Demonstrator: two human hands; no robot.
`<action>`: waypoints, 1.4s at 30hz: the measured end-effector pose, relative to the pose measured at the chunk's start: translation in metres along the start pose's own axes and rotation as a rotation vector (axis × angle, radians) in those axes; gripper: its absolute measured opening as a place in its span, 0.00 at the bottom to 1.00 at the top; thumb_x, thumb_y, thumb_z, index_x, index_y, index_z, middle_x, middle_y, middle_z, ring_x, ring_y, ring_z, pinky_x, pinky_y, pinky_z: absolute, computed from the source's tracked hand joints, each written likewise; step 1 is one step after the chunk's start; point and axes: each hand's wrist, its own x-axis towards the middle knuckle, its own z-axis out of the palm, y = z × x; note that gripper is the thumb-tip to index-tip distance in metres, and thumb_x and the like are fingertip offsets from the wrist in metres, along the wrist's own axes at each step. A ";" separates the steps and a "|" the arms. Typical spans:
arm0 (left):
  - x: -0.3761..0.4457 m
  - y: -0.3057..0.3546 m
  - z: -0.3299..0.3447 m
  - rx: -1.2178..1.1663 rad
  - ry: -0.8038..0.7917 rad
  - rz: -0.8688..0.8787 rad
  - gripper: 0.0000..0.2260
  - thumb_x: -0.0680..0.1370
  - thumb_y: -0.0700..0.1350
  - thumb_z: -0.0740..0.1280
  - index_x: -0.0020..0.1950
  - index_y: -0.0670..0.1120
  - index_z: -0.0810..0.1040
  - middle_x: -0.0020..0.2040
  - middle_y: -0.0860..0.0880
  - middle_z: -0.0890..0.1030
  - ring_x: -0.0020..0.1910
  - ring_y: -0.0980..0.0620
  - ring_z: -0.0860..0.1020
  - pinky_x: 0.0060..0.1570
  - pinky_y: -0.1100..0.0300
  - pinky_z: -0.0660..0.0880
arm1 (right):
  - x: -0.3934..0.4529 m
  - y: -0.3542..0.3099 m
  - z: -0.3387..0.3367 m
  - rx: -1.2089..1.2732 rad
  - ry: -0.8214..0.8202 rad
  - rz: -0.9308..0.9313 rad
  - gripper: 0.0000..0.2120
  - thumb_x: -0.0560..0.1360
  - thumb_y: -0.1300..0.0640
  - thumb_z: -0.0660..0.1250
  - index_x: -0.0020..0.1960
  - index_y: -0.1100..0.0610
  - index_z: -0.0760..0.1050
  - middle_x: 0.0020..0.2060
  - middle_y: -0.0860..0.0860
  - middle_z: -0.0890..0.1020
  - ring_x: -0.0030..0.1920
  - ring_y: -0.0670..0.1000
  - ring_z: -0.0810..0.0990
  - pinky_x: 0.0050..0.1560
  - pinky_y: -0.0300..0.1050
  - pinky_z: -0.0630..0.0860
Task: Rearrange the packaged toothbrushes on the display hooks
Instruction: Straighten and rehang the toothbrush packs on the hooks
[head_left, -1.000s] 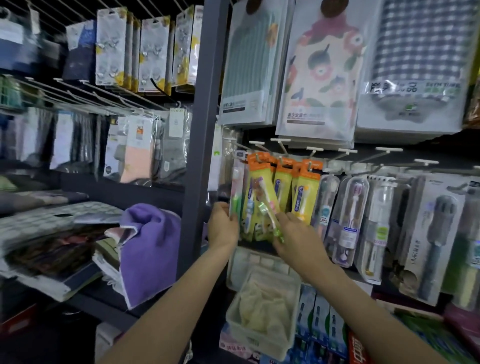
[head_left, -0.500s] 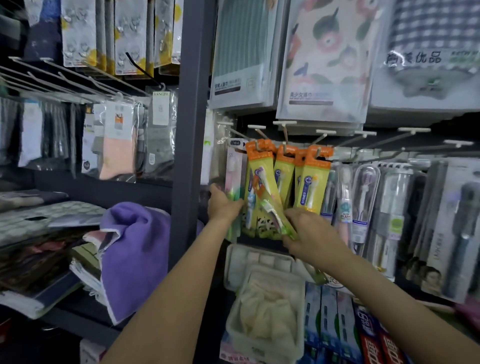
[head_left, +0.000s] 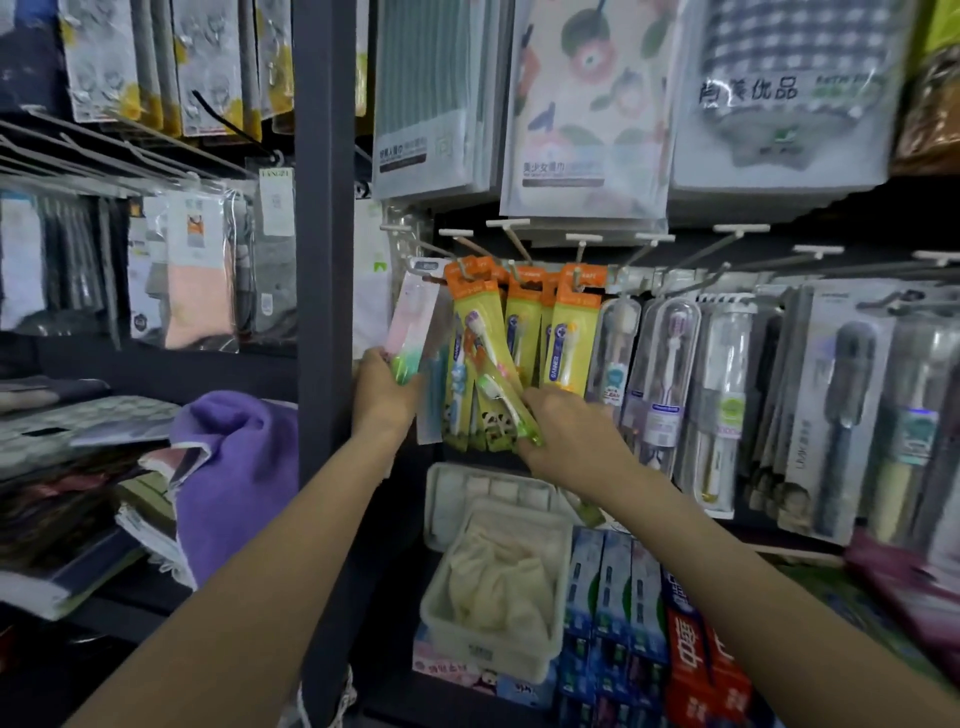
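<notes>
A dark upright post (head_left: 323, 260) of the rack runs down the frame left of centre. Large flat packs of towels (head_left: 587, 104) hang across the top right. Below them, a row of display hooks (head_left: 582, 240) carries the packaged toothbrushes: orange-and-yellow packs (head_left: 571, 332) at centre, clear tube-shaped packs (head_left: 670, 374) to their right. A folded purple cloth (head_left: 234, 467) lies on the shelf at lower left, and a white basket (head_left: 493, 623) sits at lower centre beside toothpaste boxes (head_left: 613, 587). The left hand (head_left: 384, 395), its grip grasping, holds the lower end of a pale pink-and-green toothbrush pack (head_left: 415, 332) that hangs tilted at the left end of the row. The right hand (head_left: 566, 436), also grasping, pinches a yellow toothbrush pack (head_left: 498, 395) held slantwise across the hanging orange-and-yellow ones.
</notes>
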 end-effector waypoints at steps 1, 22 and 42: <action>-0.002 0.002 -0.001 0.005 -0.007 -0.002 0.15 0.76 0.38 0.66 0.60 0.35 0.69 0.56 0.40 0.75 0.45 0.51 0.71 0.34 0.69 0.63 | -0.001 0.000 -0.001 0.015 -0.005 0.001 0.17 0.75 0.58 0.63 0.63 0.59 0.68 0.51 0.56 0.76 0.53 0.57 0.77 0.40 0.44 0.68; -0.055 0.032 -0.012 -0.108 0.039 -0.069 0.20 0.73 0.51 0.70 0.55 0.37 0.73 0.53 0.39 0.77 0.52 0.40 0.76 0.50 0.51 0.75 | -0.045 0.023 -0.046 0.181 -0.058 0.027 0.18 0.76 0.55 0.64 0.65 0.57 0.67 0.51 0.57 0.79 0.51 0.56 0.77 0.48 0.50 0.76; -0.070 0.059 -0.025 -0.164 0.059 -0.143 0.22 0.73 0.41 0.70 0.61 0.35 0.63 0.57 0.39 0.74 0.54 0.42 0.75 0.45 0.57 0.69 | -0.057 0.025 -0.066 0.132 -0.050 0.046 0.20 0.76 0.55 0.64 0.66 0.58 0.67 0.53 0.57 0.79 0.50 0.56 0.78 0.47 0.47 0.74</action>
